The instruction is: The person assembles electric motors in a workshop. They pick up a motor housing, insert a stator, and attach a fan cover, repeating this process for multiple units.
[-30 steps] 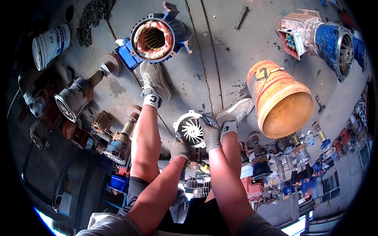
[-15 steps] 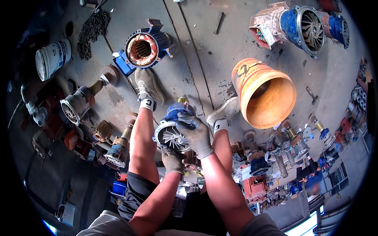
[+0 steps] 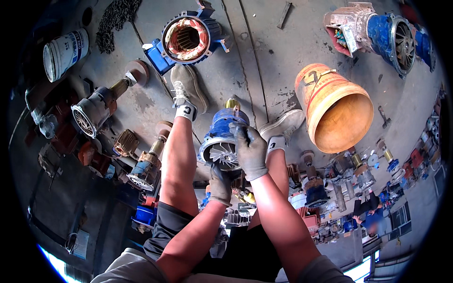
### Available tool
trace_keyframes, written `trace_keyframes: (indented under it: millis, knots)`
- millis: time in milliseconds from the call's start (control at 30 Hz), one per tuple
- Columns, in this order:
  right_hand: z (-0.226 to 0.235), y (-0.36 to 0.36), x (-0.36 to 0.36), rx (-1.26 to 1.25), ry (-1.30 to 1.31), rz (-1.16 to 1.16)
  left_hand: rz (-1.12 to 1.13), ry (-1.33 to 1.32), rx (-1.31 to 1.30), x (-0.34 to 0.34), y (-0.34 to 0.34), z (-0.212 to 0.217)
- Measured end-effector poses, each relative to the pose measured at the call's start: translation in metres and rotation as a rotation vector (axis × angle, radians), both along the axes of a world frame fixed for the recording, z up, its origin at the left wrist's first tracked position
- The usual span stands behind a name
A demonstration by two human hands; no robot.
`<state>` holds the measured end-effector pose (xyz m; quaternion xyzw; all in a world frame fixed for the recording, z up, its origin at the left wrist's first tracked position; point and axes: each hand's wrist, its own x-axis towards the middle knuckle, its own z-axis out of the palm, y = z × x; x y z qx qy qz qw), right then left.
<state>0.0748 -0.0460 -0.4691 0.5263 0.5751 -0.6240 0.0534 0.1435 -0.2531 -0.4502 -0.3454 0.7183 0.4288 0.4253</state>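
Between my shins is a blue cylindrical pump housing (image 3: pixel 222 125). A silver bladed wheel (image 3: pixel 222 153) shows in its round open end, which faces me, and a brass-coloured shaft end (image 3: pixel 231 103) sticks out at its far end. My left hand (image 3: pixel 220 185), in a grey work glove, has its fingers curled at the lower rim of the open end. My right hand (image 3: pixel 251 152), gloved too, is closed at the housing's right side, with the thumb and bent fingers against it. Its fingertips are partly hidden, so anything small between them does not show.
Beyond my left shoe stands a blue motor housing with copper windings (image 3: pixel 188 40). An orange bucket (image 3: pixel 344 115) lies tipped on the right. Farther right are motors with bladed wheels (image 3: pixel 401 45). At left lie a white bucket (image 3: pixel 66 54), a chain (image 3: pixel 113 26) and a motor shaft assembly (image 3: pixel 96 111).
The whole view has shifted, so floor items appear farther right and mostly higher. More of the blue housing's side now shows. Both hands stay at the housing.
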Motion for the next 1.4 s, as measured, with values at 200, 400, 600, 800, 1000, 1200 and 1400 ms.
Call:
trace_keyframes:
  millis: [200,400,600,800,1000,1200,1400]
  knots:
    - [-0.001,0.013,-0.005,0.057,-0.170,-0.006,0.441,-0.087,0.087,-0.102,0.043,0.019]
    - [-0.013,0.024,-0.001,-0.602,-0.071,-0.306,-0.511,-0.087,0.051,-0.182,0.048,-0.015]
    - [-0.059,0.055,0.011,-1.532,-0.047,-0.609,-0.718,-0.416,0.674,-0.234,0.073,-0.024]
    - [-0.071,0.056,0.002,-1.682,-0.111,-0.776,0.154,-1.008,0.665,-0.225,0.120,-0.068]
    - [-0.064,0.066,-0.001,-1.570,-0.140,-0.746,0.456,-1.135,0.614,-0.212,0.126,-0.071]
    - [0.056,0.078,0.018,-1.372,-0.191,-0.767,0.693,-1.185,0.595,-0.214,0.134,0.054]
    - [0.291,0.106,-0.068,-1.018,-0.406,-0.429,0.622,-1.023,0.641,-0.229,0.115,0.240]
